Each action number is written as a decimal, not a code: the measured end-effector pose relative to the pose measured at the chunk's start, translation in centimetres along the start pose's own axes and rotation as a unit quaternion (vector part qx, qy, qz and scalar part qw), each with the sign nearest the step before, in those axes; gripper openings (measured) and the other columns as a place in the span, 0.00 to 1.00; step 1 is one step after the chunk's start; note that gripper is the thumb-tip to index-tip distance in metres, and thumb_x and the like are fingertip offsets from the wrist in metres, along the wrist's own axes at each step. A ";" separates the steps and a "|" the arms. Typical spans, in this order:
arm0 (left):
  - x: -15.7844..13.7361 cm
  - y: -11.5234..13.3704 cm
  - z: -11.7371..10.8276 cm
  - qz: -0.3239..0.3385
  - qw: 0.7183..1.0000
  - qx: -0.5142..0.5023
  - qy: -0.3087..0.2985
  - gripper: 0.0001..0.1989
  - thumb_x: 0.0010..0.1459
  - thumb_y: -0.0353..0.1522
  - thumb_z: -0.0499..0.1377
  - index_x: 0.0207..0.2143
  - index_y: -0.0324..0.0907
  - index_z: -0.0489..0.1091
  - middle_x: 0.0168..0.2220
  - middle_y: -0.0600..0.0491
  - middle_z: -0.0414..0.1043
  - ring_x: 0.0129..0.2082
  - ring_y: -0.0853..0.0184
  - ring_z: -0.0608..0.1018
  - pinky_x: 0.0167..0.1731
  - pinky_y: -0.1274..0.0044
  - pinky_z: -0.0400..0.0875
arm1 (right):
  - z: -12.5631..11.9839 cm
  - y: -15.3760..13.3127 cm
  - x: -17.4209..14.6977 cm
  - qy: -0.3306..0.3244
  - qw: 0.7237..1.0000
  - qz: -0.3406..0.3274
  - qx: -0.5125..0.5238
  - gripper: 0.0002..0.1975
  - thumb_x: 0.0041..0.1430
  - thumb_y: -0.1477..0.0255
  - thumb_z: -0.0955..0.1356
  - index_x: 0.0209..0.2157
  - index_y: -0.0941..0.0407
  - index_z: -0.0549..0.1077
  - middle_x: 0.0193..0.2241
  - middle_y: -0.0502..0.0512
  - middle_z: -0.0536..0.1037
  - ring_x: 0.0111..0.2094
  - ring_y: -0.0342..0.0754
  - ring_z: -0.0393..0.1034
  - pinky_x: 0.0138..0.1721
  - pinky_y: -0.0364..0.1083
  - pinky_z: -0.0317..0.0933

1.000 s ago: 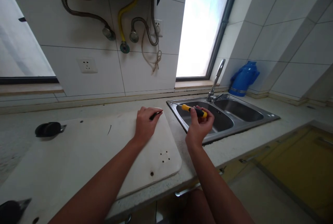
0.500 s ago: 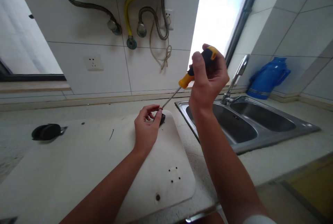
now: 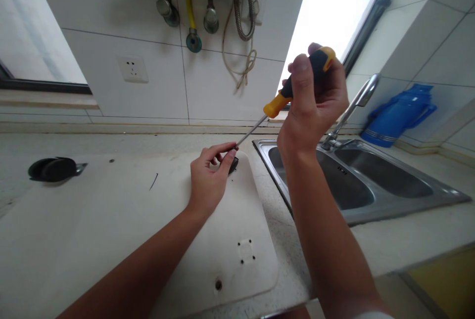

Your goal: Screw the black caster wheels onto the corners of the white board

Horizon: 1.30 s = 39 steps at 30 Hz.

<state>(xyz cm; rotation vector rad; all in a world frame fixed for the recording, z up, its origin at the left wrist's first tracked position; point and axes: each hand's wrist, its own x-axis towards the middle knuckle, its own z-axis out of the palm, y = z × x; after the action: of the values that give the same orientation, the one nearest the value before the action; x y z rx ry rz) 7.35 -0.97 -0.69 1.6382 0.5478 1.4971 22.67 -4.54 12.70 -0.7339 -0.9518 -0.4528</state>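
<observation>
My right hand (image 3: 315, 101) is raised above the sink's left side, wrapped round the yellow-and-black handle of a screwdriver (image 3: 276, 105). Its thin metal shaft slants down to the left, and the tip meets the fingertips of my left hand (image 3: 211, 173). Those fingers are pinched together around a tiny dark thing at the tip, too small to name. Just below them, partly covered by the hand, a black part (image 3: 233, 164) rests near the far right corner of a white panel (image 3: 208, 254). Several small holes and one larger hole mark the panel's near right part.
A black rounded piece with a metal plate (image 3: 54, 169) lies at the left, and a thin black strip (image 3: 153, 181) on the panel. To the right are a double steel sink (image 3: 359, 205), a tap (image 3: 365, 92) and a blue thermos jug (image 3: 401, 113). Hoses (image 3: 237, 7) hang on the wall.
The view has tilted down and shifted slightly. My right hand still grips the screwdriver, its handle a little further up and right in view. The left hand keeps its pinch at the tip.
</observation>
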 end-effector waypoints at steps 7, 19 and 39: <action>0.1 -0.1 0.0 -0.003 1.000 0.005 0.007 0.09 0.66 0.35 0.71 0.48 0.53 0.88 0.43 0.53 0.88 0.35 0.62 0.77 0.37 0.67 0.73 | 0.1 -0.4 -0.2 -0.003 0.998 -0.032 -0.046 0.15 0.72 0.57 0.71 0.55 0.48 0.76 0.49 0.55 0.81 0.50 0.51 0.81 0.53 0.52 0.78; 0.1 0.0 0.1 0.000 0.999 -0.032 0.017 0.07 0.64 0.34 0.73 0.45 0.52 0.88 0.39 0.53 0.85 0.36 0.64 0.76 0.39 0.70 0.73 | -0.2 -1.1 -0.2 0.032 0.997 -0.066 -0.023 0.20 0.67 0.59 0.75 0.57 0.44 0.71 0.65 0.50 0.71 0.66 0.55 0.75 0.61 0.52 0.74; 0.2 0.5 -0.4 0.061 0.998 0.017 -0.014 0.13 0.66 0.36 0.71 0.53 0.50 0.82 0.51 0.52 0.87 0.43 0.62 0.82 0.44 0.68 0.74 | -0.2 -1.1 0.5 0.109 0.990 -0.088 -0.026 0.11 0.65 0.64 0.72 0.46 0.50 0.70 0.50 0.52 0.71 0.58 0.52 0.77 0.61 0.52 0.72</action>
<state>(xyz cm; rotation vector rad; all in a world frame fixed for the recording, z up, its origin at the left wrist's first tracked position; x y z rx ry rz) 6.93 -1.01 -0.22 1.7432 0.4672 1.5573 22.35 -5.44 13.47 -0.6343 -0.8051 -0.7009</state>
